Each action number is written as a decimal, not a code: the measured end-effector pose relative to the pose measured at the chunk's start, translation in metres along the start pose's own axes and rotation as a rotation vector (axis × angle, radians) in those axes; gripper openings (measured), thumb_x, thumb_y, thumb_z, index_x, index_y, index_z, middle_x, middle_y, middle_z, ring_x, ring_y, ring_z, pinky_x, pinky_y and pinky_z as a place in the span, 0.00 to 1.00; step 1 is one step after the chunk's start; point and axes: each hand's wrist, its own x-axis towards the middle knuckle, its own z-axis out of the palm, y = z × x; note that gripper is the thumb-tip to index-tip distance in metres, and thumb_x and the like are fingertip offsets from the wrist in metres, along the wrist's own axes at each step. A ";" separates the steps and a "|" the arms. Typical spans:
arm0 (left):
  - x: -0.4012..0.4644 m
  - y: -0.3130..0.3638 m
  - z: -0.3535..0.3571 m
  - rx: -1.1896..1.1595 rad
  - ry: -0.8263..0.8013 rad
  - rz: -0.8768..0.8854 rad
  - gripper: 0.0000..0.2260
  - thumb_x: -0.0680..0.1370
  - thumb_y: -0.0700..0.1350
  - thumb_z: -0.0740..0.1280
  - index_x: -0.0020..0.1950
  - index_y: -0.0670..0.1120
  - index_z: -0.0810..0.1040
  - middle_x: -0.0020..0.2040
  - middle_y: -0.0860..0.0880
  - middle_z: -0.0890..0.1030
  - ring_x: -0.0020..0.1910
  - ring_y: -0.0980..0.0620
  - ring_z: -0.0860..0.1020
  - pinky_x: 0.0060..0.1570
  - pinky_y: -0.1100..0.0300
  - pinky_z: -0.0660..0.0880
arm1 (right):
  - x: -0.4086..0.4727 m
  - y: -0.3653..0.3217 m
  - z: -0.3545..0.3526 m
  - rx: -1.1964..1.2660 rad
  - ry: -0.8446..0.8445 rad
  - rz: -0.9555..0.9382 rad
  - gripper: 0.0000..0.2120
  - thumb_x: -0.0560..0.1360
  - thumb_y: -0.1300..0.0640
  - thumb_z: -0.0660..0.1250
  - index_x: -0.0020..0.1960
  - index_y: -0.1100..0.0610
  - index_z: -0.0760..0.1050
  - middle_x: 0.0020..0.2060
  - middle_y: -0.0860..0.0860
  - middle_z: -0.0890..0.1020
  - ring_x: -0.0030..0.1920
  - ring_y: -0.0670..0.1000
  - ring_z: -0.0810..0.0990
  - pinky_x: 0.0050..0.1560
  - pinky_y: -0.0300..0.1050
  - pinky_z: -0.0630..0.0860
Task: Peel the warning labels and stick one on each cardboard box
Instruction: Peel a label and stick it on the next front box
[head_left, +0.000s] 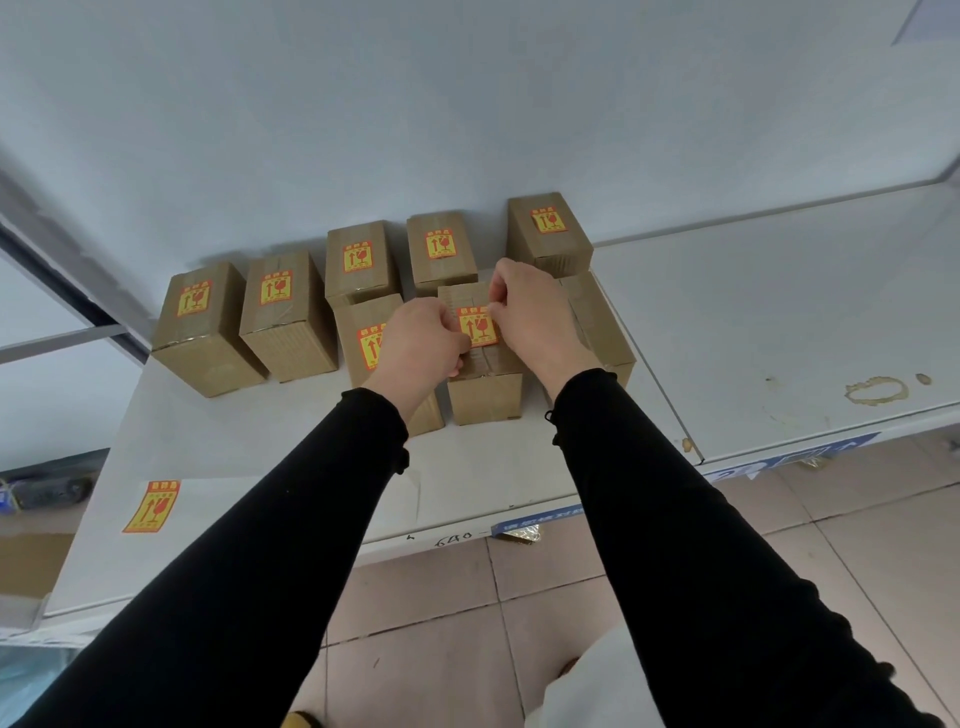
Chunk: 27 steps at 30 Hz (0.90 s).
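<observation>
A yellow-and-red rectangular warning label (477, 327) lay on the top face of a small brown cardboard box (485, 387), pinched between both hands. The left hand (423, 345) was curled, its fingers closed on the label's left edge; the right hand (535, 317) gripped the label's upper right corner between thumb and fingertips. Whether the label was fully stuck down could not be told. Both arms wore black long sleeves (675, 519).

Just under the left hand stood another brown cardboard box with a label (370, 347), partly hidden by the wrist. Beneath the right wrist stood a further brown box (602, 332), its top mostly covered. Beyond the hands sat a row of five labelled brown boxes: two to the left of the left hand (208, 327) (285, 312), two straight ahead (361, 262) (441, 252), and one past the right hand (548, 231).

All stood on a white tabletop (249, 447). Near the left forearm, well apart from the boxes, one spare yellow-and-red label (152, 506) lay on the table.
</observation>
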 end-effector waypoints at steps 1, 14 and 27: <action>-0.001 -0.001 0.000 -0.003 0.006 0.004 0.04 0.77 0.42 0.70 0.44 0.47 0.77 0.40 0.47 0.84 0.38 0.51 0.84 0.39 0.60 0.82 | -0.001 0.002 -0.006 0.011 -0.051 -0.018 0.05 0.78 0.61 0.69 0.46 0.54 0.73 0.44 0.48 0.78 0.43 0.47 0.77 0.33 0.34 0.63; -0.004 -0.005 0.005 0.226 0.127 0.226 0.09 0.77 0.42 0.69 0.55 0.49 0.75 0.50 0.51 0.78 0.46 0.51 0.78 0.41 0.58 0.75 | -0.017 0.006 -0.028 0.025 -0.238 -0.073 0.07 0.77 0.61 0.71 0.47 0.54 0.73 0.53 0.49 0.76 0.48 0.49 0.78 0.37 0.36 0.72; 0.000 0.003 -0.018 0.745 0.093 0.436 0.12 0.79 0.43 0.66 0.62 0.49 0.79 0.52 0.48 0.77 0.46 0.51 0.77 0.40 0.59 0.75 | -0.054 0.001 -0.033 -0.481 -0.198 -0.194 0.18 0.81 0.58 0.64 0.67 0.41 0.76 0.53 0.52 0.75 0.60 0.55 0.72 0.60 0.52 0.72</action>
